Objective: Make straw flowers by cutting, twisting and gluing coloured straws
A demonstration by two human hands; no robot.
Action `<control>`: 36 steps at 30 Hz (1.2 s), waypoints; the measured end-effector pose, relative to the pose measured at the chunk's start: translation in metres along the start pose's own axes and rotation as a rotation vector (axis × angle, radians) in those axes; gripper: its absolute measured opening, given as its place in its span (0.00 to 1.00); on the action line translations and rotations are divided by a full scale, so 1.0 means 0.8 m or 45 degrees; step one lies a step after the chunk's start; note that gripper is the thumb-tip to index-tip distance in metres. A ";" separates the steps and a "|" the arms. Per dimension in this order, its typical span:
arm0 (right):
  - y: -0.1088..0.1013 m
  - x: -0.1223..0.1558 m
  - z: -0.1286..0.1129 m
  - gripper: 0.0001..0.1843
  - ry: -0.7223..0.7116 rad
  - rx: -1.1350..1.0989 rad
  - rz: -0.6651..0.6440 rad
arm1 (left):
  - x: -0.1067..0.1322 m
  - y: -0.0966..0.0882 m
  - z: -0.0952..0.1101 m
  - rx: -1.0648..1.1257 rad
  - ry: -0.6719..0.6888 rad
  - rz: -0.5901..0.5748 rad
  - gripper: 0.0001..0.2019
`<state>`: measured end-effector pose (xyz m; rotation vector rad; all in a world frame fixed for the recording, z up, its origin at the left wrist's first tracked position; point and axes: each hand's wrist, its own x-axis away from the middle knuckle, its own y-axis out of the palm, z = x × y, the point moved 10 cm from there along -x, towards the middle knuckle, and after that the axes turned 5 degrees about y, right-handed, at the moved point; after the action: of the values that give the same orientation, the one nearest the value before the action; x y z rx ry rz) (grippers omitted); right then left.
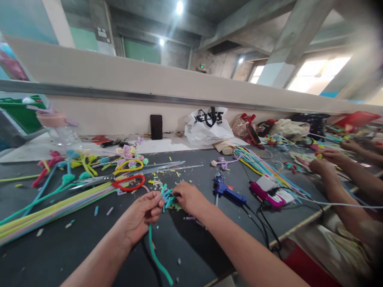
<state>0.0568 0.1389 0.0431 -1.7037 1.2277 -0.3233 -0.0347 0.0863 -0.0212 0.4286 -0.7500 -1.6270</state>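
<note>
My left hand is closed around a green pipe cleaner; its long end hangs down toward the table's front edge and a short tip shows above the fingers. Close to its right, my right hand reaches down into a small heap of cut blue and green pipe-cleaner pieces. Its fingertips are curled together, and what they pinch is hidden. Scissors with red and yellow handles lie open-bladed just beyond my left hand. On the right, a blue hot glue gun rests on the table.
Long pipe cleaners lie in a bundle at left, near finished pipe-cleaner flowers. A phone leans against the partition beside a white plastic bag. A power strip with cables lies right. A co-worker's arms reach in there.
</note>
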 end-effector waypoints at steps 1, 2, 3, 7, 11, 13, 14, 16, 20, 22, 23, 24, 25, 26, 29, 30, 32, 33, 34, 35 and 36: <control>0.006 -0.003 0.004 0.11 -0.002 -0.022 -0.035 | -0.001 -0.001 0.000 0.006 0.003 0.007 0.07; 0.011 -0.006 0.007 0.10 -0.005 -0.045 -0.082 | -0.001 -0.002 -0.001 0.014 0.008 0.013 0.07; 0.015 -0.008 0.011 0.08 -0.003 -0.070 -0.127 | -0.002 -0.003 -0.001 0.023 0.012 0.019 0.07; 0.013 -0.016 0.020 0.08 0.082 -0.188 -0.182 | -0.003 -0.003 0.002 0.048 0.036 0.036 0.07; -0.001 -0.028 0.017 0.10 0.187 -0.372 -0.172 | -0.003 -0.005 0.009 0.042 0.062 0.056 0.08; -0.007 -0.032 0.020 0.09 0.296 -0.603 -0.134 | -0.003 -0.007 0.016 0.030 0.095 0.079 0.08; -0.008 -0.034 0.022 0.08 0.345 -0.725 -0.119 | -0.003 -0.009 0.018 0.020 0.106 0.098 0.08; -0.005 -0.034 0.025 0.04 0.389 -0.900 -0.113 | -0.002 -0.012 0.018 -0.010 0.097 0.139 0.08; 0.007 -0.027 0.029 0.02 0.350 -0.991 -0.180 | -0.002 -0.017 0.014 -0.088 0.079 0.220 0.09; 0.010 -0.022 0.030 0.02 0.333 -0.998 -0.199 | -0.001 -0.019 0.014 -0.148 0.091 0.261 0.09; 0.010 -0.020 0.031 0.02 0.333 -1.000 -0.201 | -0.001 -0.019 0.014 -0.185 0.094 0.279 0.10; 0.009 -0.018 0.030 0.02 0.334 -0.998 -0.197 | -0.001 -0.018 0.014 -0.224 0.095 0.294 0.10; 0.007 -0.017 0.029 0.02 0.332 -0.993 -0.183 | 0.000 -0.018 0.014 -0.263 0.095 0.307 0.11; 0.003 -0.016 0.027 0.03 0.325 -0.983 -0.163 | 0.000 -0.016 0.014 -0.300 0.093 0.317 0.11; -0.009 -0.014 0.016 0.05 0.271 -0.886 -0.112 | 0.001 -0.013 0.013 -0.399 0.085 0.344 0.11; -0.012 -0.014 0.011 0.04 0.248 -0.832 -0.113 | 0.001 -0.013 0.013 -0.425 0.081 0.355 0.10; -0.014 -0.012 0.003 0.03 0.203 -0.723 -0.135 | 0.002 -0.012 0.012 -0.467 0.078 0.368 0.10; -0.015 -0.012 0.000 0.03 0.176 -0.679 -0.140 | 0.003 -0.011 0.012 -0.481 0.075 0.372 0.10; -0.016 -0.011 -0.003 0.03 0.149 -0.647 -0.138 | 0.003 -0.011 0.011 -0.492 0.071 0.375 0.10; -0.017 -0.011 -0.006 0.04 0.125 -0.625 -0.132 | 0.004 -0.011 0.010 -0.499 0.068 0.380 0.10; -0.018 -0.011 -0.008 0.04 0.105 -0.606 -0.130 | 0.004 -0.011 0.010 -0.504 0.065 0.386 0.10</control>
<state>0.0570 0.1429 0.0606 -2.1825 1.3548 -0.1688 -0.0468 0.0852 -0.0208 0.0663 -0.4145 -1.4270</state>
